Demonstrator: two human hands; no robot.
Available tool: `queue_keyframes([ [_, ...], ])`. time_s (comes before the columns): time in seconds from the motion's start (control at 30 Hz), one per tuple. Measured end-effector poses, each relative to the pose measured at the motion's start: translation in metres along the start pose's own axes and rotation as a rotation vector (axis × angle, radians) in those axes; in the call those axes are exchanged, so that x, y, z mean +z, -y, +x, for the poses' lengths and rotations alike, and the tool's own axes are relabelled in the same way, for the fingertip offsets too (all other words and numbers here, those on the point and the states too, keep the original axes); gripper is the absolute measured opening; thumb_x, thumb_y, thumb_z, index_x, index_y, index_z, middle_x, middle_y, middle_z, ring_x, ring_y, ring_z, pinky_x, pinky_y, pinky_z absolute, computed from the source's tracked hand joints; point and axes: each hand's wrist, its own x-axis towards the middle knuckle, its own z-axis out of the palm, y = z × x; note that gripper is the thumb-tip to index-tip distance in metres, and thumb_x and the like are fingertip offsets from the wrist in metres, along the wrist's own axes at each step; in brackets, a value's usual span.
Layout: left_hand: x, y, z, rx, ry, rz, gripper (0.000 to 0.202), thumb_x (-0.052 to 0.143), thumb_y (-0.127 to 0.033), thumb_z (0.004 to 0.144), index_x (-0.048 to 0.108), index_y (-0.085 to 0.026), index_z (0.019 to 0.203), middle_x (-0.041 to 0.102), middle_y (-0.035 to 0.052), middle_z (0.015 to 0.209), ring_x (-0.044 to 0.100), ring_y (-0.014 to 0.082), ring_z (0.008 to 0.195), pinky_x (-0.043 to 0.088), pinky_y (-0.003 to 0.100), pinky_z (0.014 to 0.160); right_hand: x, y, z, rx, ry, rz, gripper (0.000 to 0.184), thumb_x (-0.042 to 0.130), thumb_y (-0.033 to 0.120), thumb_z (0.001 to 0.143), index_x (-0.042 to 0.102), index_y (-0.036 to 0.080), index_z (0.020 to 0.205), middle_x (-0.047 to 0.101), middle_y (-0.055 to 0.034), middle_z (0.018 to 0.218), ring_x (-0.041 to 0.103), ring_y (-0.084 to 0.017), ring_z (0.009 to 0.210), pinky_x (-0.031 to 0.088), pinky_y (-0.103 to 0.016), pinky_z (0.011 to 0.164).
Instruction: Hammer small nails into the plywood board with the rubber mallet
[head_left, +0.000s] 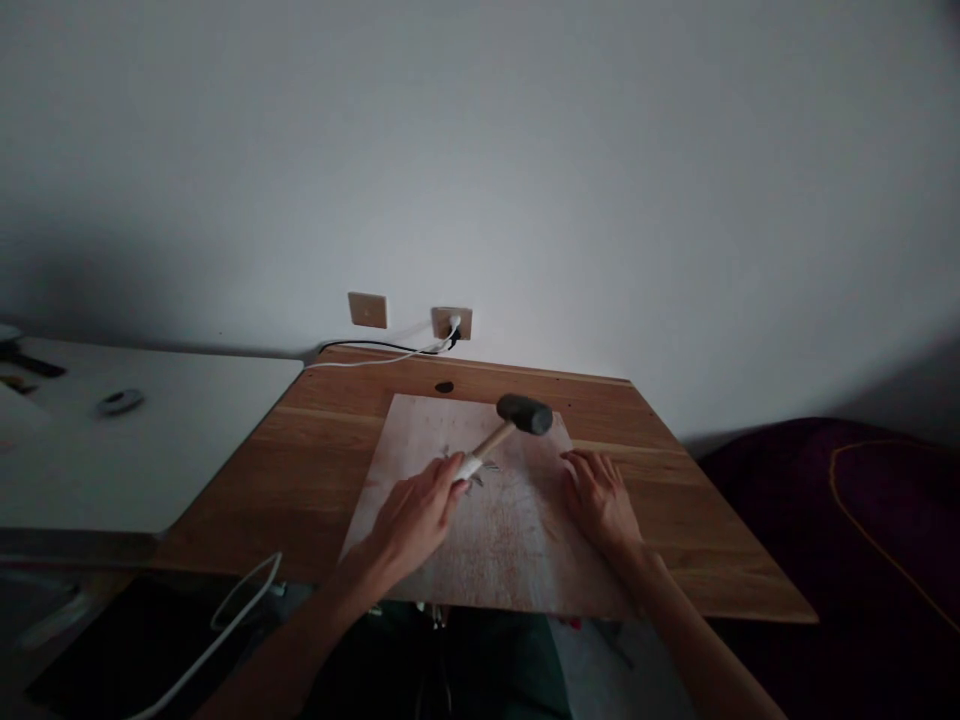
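Observation:
My left hand (424, 505) is wrapped round the pale handle of a mallet (525, 414). The mallet's dark, blunt head is raised over a light wooden board (480, 560), pointing up and to the right. Several thin nail-like pieces (489, 466) lie on the board, partly hidden behind my left hand and the handle. At the board's right edge rests my right hand (600, 497), fingers stretched out, thumb apart, with no tool in it. Its palm side is hidden.
Beneath the board is a brown wooden table (675, 500) against the wall. A white table (150, 450) adjoins on the left, bearing a small rounded object (120, 402). Cables run to a wall socket (452, 323). A dark purple cushion-like form (810, 500) stands at right.

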Motion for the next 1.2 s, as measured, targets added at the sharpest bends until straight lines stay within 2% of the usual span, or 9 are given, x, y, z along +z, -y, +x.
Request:
queue_keyframes([
  [0.07,-0.007,0.019,-0.001,0.030,-0.201,-0.161,0.038,0.036,-0.032,0.104,0.047,-0.021,0.139,0.070,0.0113,0.117,0.070,0.0217,0.099,0.056,0.033,0.083,-0.003,0.001,0.001,-0.005,0.034,0.102,0.025,0.045,0.023,0.100,0.063,0.020,0.118,0.067,-0.0126,0.112,0.062,-0.030,0.106,0.053,-0.046,0.092],
  [0.1,-0.012,0.027,-0.002,-0.024,-0.299,-0.226,0.038,0.035,-0.035,0.105,0.048,-0.020,0.137,0.071,0.0102,0.108,0.070,0.0210,0.094,0.056,0.031,0.079,-0.004,0.003,0.003,0.003,0.065,0.169,0.024,0.044,0.023,0.101,0.063,0.021,0.117,0.067,-0.0117,0.111,0.064,-0.028,0.103,0.054,-0.042,0.090],
  [0.2,-0.028,0.046,0.001,-0.261,-0.427,-0.391,0.037,0.039,-0.046,0.102,0.052,-0.019,0.124,0.060,-0.0022,0.070,0.060,0.0154,0.059,0.047,0.025,0.055,-0.004,0.017,0.013,0.031,0.200,0.355,0.023,0.043,0.024,0.102,0.063,0.021,0.113,0.067,-0.0095,0.106,0.067,-0.021,0.087,0.056,-0.035,0.079],
  [0.3,-0.037,0.053,0.007,-0.400,-0.519,-0.517,0.036,0.048,-0.055,0.097,0.053,-0.022,0.110,0.046,-0.0090,0.058,0.047,0.0114,0.046,0.039,0.021,0.048,0.001,0.040,0.030,-0.001,0.324,0.476,0.020,0.046,0.024,0.100,0.065,0.021,0.108,0.066,-0.0085,0.103,0.065,-0.018,0.082,0.054,-0.032,0.076],
  [0.5,-0.020,0.058,0.019,-0.431,-0.404,-0.518,0.036,0.051,-0.058,0.091,0.055,-0.022,0.092,0.048,-0.0069,0.060,0.049,0.0124,0.052,0.038,0.022,0.050,0.019,0.067,0.068,0.084,0.527,0.562,0.014,0.063,0.023,0.091,0.063,0.018,0.104,0.067,-0.0042,0.087,0.063,-0.017,0.075,0.048,-0.028,0.069],
  [0.7,0.008,0.062,0.021,-0.379,-0.342,-0.430,0.035,0.048,-0.056,0.089,0.053,-0.022,0.083,0.053,-0.0033,0.064,0.054,0.0148,0.058,0.039,0.026,0.057,0.023,0.067,0.079,0.068,0.620,0.471,0.002,0.063,0.016,0.088,0.063,0.019,0.088,0.069,-0.0052,0.088,0.062,-0.017,0.079,0.045,-0.027,0.071],
  [0.9,0.010,0.066,0.020,-0.405,-0.320,-0.362,0.035,0.046,-0.055,0.090,0.054,-0.021,0.086,0.055,-0.0022,0.064,0.056,0.0164,0.058,0.038,0.027,0.056,0.021,0.063,0.085,0.067,0.713,0.493,0.004,0.061,0.021,0.088,0.062,0.020,0.085,0.069,-0.0055,0.086,0.062,-0.018,0.078,0.045,-0.028,0.070],
  [1.03,0.009,0.068,0.019,-0.469,-0.310,-0.338,0.034,0.045,-0.054,0.091,0.056,-0.021,0.091,0.060,0.0005,0.067,0.061,0.0192,0.062,0.040,0.028,0.058,0.028,0.040,0.102,0.050,0.637,0.668,0.009,0.060,0.030,0.087,0.061,0.021,0.086,0.070,-0.0043,0.084,0.063,-0.018,0.075,0.049,-0.029,0.070],
  [1.2,0.010,0.067,0.019,-0.492,-0.322,-0.282,0.032,0.046,-0.051,0.092,0.056,-0.021,0.091,0.063,0.0028,0.069,0.065,0.0217,0.067,0.042,0.029,0.061,0.050,-0.012,0.128,0.309,0.241,0.806,0.028,0.064,0.048,0.077,0.064,0.021,0.085,0.071,-0.0052,0.078,0.064,-0.019,0.068,0.052,-0.030,0.062],
])
